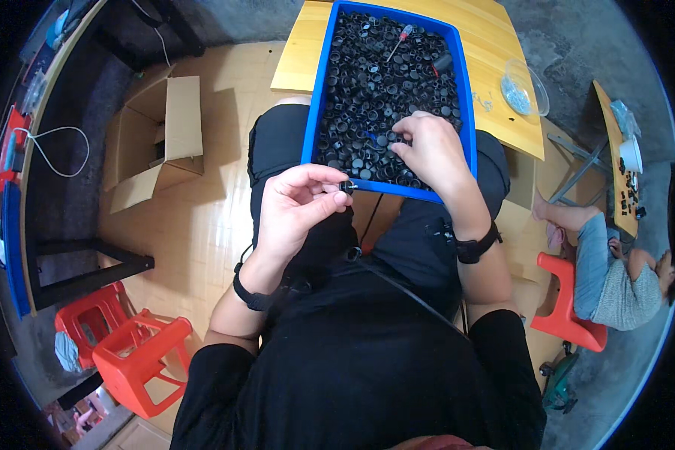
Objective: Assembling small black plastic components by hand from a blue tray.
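Note:
A blue tray (469, 112) rests across my lap and the table edge, filled with small round black plastic pieces (375, 90). Just outside its near left corner, my left hand (300, 199) pinches a small black piece (346, 187) with a bit of metal showing on it. Over the tray's near right part, my right hand (433, 146) is curled, thumb and fingertips brought close together low over the pieces. Whatever lies between those fingertips is too small to make out. A screwdriver (400, 43) with a clear and red handle lies on the pieces at the far side.
The yellow wooden table (502, 45) carries a clear round container (517, 94) of small shiny parts. At left are an open cardboard box (180, 127) and red stools (146, 360). On the right, another person (615, 277) sits near a red stool (566, 300) and a small table (615, 165).

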Demonstrator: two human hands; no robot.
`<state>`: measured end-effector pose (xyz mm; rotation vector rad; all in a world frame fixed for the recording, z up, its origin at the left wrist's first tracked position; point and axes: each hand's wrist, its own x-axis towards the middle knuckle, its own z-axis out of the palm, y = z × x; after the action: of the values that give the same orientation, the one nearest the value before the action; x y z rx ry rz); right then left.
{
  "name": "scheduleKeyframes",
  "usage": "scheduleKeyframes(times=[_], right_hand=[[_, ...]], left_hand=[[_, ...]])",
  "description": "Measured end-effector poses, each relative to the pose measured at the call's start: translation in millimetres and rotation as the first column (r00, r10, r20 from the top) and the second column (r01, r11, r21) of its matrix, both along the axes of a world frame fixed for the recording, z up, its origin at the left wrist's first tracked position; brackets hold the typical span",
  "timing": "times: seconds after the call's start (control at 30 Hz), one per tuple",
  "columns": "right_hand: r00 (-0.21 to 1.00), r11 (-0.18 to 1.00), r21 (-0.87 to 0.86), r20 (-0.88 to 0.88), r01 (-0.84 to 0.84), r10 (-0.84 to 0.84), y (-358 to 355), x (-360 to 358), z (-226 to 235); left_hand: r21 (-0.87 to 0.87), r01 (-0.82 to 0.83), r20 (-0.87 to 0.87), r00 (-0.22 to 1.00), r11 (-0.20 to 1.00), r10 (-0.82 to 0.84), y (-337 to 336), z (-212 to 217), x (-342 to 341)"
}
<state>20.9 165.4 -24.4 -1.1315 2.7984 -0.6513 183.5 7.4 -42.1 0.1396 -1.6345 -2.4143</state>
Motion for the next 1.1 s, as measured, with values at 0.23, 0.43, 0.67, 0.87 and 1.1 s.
scheduleKeyframes(times=[0.23, 0.43, 0.67, 0.87, 1.1], right_hand=[[0.93, 0.913, -0.393, 0.364, 0.114, 0.04, 13.3, 0.2, -2.6], [0.577, 0.55, -0.75, 0.648, 0.368, 0.497, 21.4, 39.1, 5.3], [0.66, 0.447, -0.81, 0.575, 0.379, 0.484, 24.4, 52.3, 2.8], [0.906, 0.687, -0.656, 0.423, 0.312, -0.008, 44.7, 15.2, 0.9], [0.984, 0.929, -0.329, 0.11, 0.166, -0.137, 37.5, 5.8, 6.6]], left_hand=[[0.04, -0.003, 0.018, 1.0, 0.999, 0.002, -5.2, 6.0, -0.3], [0.267, 0.143, -0.074, 0.989, 0.953, -0.128, 13.2, 18.7, -16.0], [0.259, 0.139, -0.112, 0.987, 0.956, -0.113, 23.9, 22.0, -25.2], [0.134, 0.005, -0.067, 0.998, 0.991, 0.004, 12.6, 12.9, -28.9], [0.123, -0.063, -0.011, 0.998, 0.99, 0.065, -1.3, 7.7, -22.6]])
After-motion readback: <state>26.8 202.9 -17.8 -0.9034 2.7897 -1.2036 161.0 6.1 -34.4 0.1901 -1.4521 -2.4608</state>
